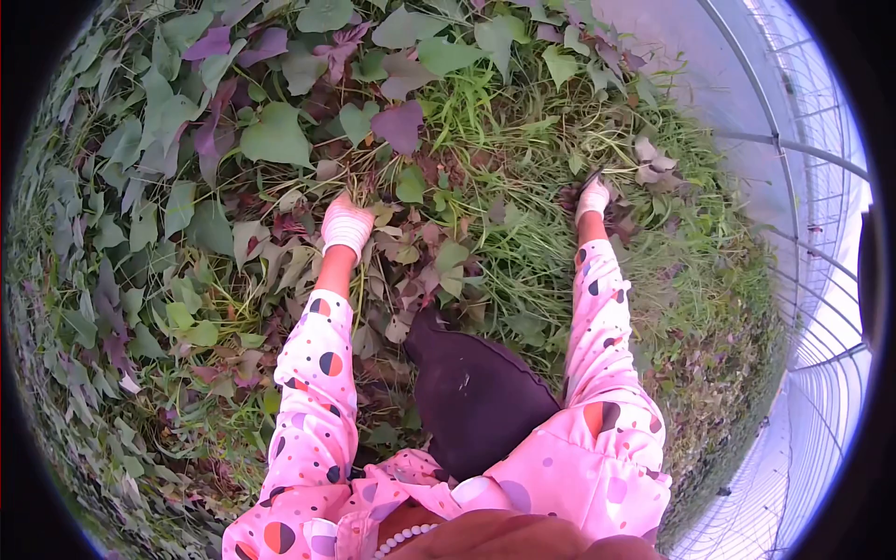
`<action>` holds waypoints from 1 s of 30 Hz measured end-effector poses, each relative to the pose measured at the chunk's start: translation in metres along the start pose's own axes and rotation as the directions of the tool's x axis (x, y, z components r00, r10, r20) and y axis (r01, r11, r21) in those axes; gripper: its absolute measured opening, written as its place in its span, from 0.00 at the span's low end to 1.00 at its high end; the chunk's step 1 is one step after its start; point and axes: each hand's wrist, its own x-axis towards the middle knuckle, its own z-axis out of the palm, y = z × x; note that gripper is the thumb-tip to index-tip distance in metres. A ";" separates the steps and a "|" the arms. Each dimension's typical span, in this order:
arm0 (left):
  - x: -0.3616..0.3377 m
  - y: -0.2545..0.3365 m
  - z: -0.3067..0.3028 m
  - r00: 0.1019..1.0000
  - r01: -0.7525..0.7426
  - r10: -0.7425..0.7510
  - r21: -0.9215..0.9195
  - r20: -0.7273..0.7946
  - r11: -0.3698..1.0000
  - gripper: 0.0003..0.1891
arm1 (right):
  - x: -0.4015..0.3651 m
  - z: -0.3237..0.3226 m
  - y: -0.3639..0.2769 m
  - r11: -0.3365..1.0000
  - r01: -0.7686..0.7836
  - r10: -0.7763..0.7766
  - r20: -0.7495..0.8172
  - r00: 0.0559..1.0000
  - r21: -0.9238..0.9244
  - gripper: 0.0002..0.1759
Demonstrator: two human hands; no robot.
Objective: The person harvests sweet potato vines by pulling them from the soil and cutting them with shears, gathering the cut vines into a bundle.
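Observation:
My left hand (347,224), in a white knit glove, reaches down into a clump of green and purple heart-shaped vine leaves (280,131) and closes on stems at the ground. My right hand (593,198), also gloved, is out to the right, gripping a dark tool (590,175) whose end is hidden among grass and dry leaves. Both arms wear pink sleeves with coloured dots. Between them shows my dark trouser leg (471,387).
Dense leafy vines (140,233) cover the ground on the left and ahead. Grass (523,252) and dead leaves fill the middle. A greenhouse wall of plastic sheet and metal hoops (803,187) runs along the right side.

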 end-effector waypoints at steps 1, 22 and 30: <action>-0.002 0.002 -0.001 1.000 -0.013 0.012 0.038 0.009 0.999 0.22 | 0.024 -0.006 0.030 0.974 0.202 -0.203 -0.001 0.979 -0.100 0.26; -0.031 0.045 -0.048 0.980 -0.199 0.155 0.513 0.129 0.835 0.14 | -0.019 -0.042 -0.030 0.606 0.398 -0.511 0.047 0.858 -0.689 0.27; -0.028 0.034 -0.040 0.919 -0.376 0.322 0.746 0.226 0.549 0.12 | -0.090 -0.008 -0.030 0.040 0.398 -0.222 0.380 0.898 -0.916 0.39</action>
